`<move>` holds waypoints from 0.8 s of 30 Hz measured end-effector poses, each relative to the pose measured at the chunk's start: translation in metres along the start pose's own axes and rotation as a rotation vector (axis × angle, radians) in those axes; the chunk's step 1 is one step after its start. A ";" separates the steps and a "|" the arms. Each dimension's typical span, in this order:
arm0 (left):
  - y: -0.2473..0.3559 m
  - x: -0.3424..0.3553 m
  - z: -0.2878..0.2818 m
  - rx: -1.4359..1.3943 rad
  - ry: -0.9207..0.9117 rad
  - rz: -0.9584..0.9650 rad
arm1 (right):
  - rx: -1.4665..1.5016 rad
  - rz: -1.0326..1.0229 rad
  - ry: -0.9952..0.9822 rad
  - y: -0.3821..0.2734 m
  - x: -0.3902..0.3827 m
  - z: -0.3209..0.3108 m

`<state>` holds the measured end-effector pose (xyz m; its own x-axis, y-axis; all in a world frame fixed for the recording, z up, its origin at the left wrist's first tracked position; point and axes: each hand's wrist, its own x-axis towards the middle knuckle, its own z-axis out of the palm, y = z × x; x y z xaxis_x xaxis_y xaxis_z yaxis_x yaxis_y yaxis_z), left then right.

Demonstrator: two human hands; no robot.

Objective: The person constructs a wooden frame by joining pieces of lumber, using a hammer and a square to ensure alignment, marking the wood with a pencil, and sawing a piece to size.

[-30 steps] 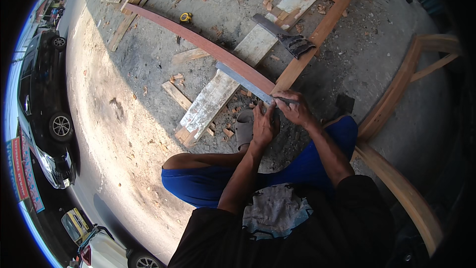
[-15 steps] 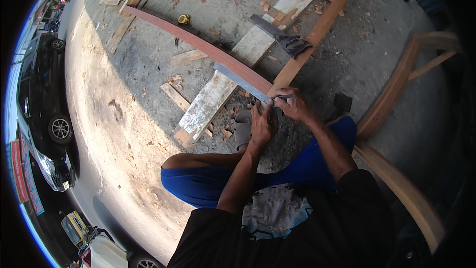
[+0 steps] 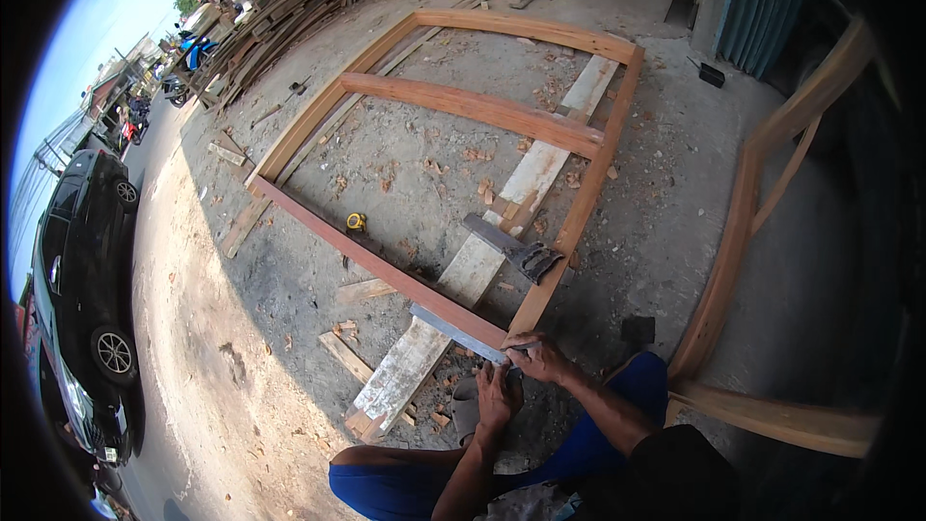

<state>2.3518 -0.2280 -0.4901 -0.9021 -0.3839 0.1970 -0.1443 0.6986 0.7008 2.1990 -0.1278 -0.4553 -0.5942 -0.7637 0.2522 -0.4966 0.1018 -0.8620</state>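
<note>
A rectangular wooden frame (image 3: pixel 579 222) lies on the ground before me, with a reddish rail (image 3: pixel 376 265) along its near side. A grey metal straightedge (image 3: pixel 453 331) lies along that rail's near edge, by the corner. My left hand (image 3: pixel 498 397) has its fingers closed on the straightedge's right end. Just beyond it, my right hand (image 3: pixel 542 360) is at the frame's near corner, fingers pinched round a thin dark pencil-like thing (image 3: pixel 522 346). Its tip is too small to make out.
A flat grey tool with a dark end (image 3: pixel 516 249) rests against the frame's right side. A yellow tape measure (image 3: pixel 356 223) lies inside the frame. White-stained planks (image 3: pixel 410 376) run underneath. Another wooden frame (image 3: pixel 719 289) stands right; a black car (image 3: pixel 82 299) is at left.
The view has tilted up, so the whole frame and the wood piles beyond now show. Both hands stay at the same corner, and the straightedge keeps its place along the rail.
</note>
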 end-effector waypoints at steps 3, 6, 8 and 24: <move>-0.008 -0.004 -0.014 0.052 0.026 0.062 | 0.020 -0.009 -0.042 -0.006 0.008 0.013; -0.008 0.004 -0.015 0.046 0.080 0.100 | -0.026 -0.102 -0.049 -0.004 0.005 0.010; 0.000 -0.001 -0.020 0.022 0.112 0.108 | -0.058 -0.063 -0.066 -0.001 -0.012 0.003; -0.026 0.023 -0.049 -0.273 0.014 -0.525 | 0.289 0.622 0.316 0.054 -0.061 -0.028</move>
<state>2.3549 -0.2844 -0.4701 -0.7324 -0.6457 -0.2163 -0.4587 0.2330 0.8575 2.1907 -0.0583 -0.5046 -0.8854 -0.3965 -0.2425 0.1501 0.2499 -0.9566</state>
